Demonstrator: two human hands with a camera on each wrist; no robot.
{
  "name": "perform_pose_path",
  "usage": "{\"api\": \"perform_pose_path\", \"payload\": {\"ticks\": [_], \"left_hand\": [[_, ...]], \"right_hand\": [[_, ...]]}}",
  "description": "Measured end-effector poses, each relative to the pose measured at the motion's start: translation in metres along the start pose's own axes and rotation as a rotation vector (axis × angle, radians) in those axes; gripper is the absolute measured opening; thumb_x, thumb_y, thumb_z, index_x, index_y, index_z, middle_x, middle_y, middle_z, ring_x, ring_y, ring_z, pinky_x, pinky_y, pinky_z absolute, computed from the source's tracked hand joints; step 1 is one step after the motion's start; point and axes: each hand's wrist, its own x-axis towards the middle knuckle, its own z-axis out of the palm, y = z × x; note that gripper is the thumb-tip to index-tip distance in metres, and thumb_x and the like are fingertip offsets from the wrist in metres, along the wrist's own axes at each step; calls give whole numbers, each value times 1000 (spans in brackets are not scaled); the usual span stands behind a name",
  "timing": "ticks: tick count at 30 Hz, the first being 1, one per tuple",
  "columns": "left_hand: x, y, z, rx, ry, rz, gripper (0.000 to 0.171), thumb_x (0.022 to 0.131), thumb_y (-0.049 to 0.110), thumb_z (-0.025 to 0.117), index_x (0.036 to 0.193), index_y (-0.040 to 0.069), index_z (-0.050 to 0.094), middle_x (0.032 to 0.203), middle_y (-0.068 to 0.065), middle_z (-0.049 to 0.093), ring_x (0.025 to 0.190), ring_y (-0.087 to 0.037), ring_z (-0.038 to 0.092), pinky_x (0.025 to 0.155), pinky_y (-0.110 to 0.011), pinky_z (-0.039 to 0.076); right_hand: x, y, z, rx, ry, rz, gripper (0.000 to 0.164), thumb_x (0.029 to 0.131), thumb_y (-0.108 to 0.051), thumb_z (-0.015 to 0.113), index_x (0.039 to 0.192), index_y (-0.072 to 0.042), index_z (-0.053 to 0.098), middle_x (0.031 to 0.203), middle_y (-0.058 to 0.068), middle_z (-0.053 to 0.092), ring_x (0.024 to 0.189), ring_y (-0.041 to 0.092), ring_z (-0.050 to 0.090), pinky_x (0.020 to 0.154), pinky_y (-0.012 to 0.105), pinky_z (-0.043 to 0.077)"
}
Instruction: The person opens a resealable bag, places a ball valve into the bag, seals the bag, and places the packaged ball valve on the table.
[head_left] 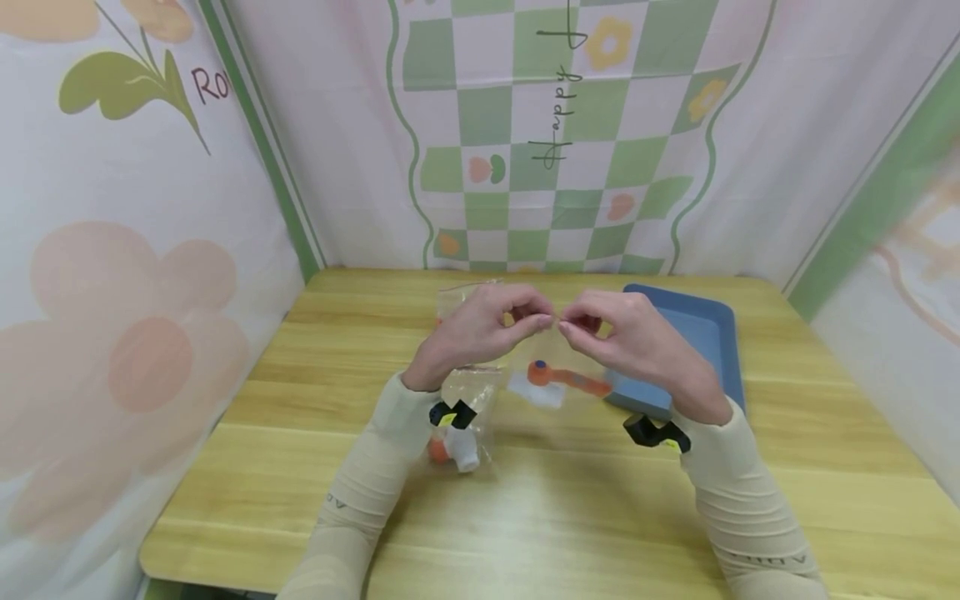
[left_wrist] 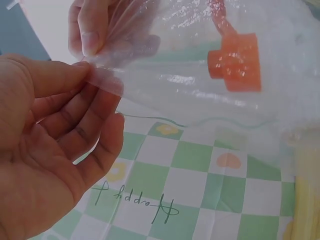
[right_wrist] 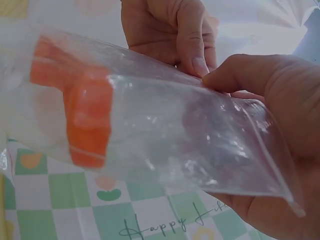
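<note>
Between the two hands hangs a clear plastic bag [right_wrist: 160, 135] with an orange plastic part [head_left: 573, 381] inside. The part is long and narrow, with a round end that bears a dark blue spot. My left hand [head_left: 491, 325] pinches the bag's upper edge between thumb and forefinger. Right beside it, my right hand [head_left: 637, 342] pinches the same edge, fingertips almost touching the left's. In the left wrist view the plastic is gathered in creases at the fingertips. Whether the bag's mouth is sealed, I cannot tell. A white patch [head_left: 536, 390] shows behind or in the bag.
A blue tray [head_left: 726, 350] lies at the right, partly behind the right hand. Below the left wrist is another clear bag with orange and white pieces [head_left: 463, 450]. A further clear bag [head_left: 461, 296] lies behind the left hand on the wooden table [head_left: 285, 417]. Printed curtains surround the table.
</note>
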Motion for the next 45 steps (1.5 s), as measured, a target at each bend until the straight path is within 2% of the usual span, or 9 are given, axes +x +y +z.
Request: {"api": "perform_pose_path", "payload": {"ticks": [7, 10, 19, 22, 32, 45], "left_hand": [[0, 1, -1, 27, 15, 10, 11, 91, 18, 59, 94, 10, 66, 81, 7, 63, 71, -1, 53, 64, -19, 46], [0, 2, -1, 40, 18, 14, 10, 91, 19, 59, 94, 12, 66, 81, 8, 63, 71, 0, 53, 65, -18, 46], [0, 3, -1, 64, 22, 37, 10, 91, 17, 59, 93, 10, 66, 82, 5, 64, 71, 1, 53, 66, -16, 45], [0, 4, -1, 77, 19, 40, 9, 91, 17, 59, 93, 10, 65, 83, 3, 65, 72, 0, 53, 66, -16, 45], [-1, 5, -5, 102, 1, 30, 8, 91, 14, 59, 93, 8, 65, 84, 4, 64, 73, -1, 53, 67, -16, 44], [-3, 4, -10, 110, 34, 28, 5, 89, 11, 62, 92, 7, 64, 83, 4, 62, 73, -3, 52, 65, -16, 44]], "right_hand": [[2, 2, 1, 12, 5, -13, 12, 84, -6, 66, 86, -17, 65, 77, -12, 59, 66, -2, 51, 58, 17, 44], [2, 2, 2, 13, 9, -12, 7, 86, -10, 64, 86, -17, 65, 78, -12, 59, 66, -2, 50, 57, 16, 43], [2, 2, 4, 26, 15, -15, 7, 85, -7, 64, 85, -14, 65, 74, -11, 57, 63, 1, 49, 58, 14, 41], [2, 1, 4, 22, 9, -8, 12, 84, -4, 65, 85, -16, 64, 73, -12, 56, 62, 1, 49, 58, 13, 40], [3, -1, 3, 7, -24, 10, 17, 80, 0, 65, 81, -16, 61, 72, -13, 56, 62, 0, 50, 59, 12, 41], [2, -2, 4, 5, -26, -1, 19, 79, 2, 63, 82, -17, 60, 74, -12, 55, 65, 0, 50, 61, 11, 41]]}}
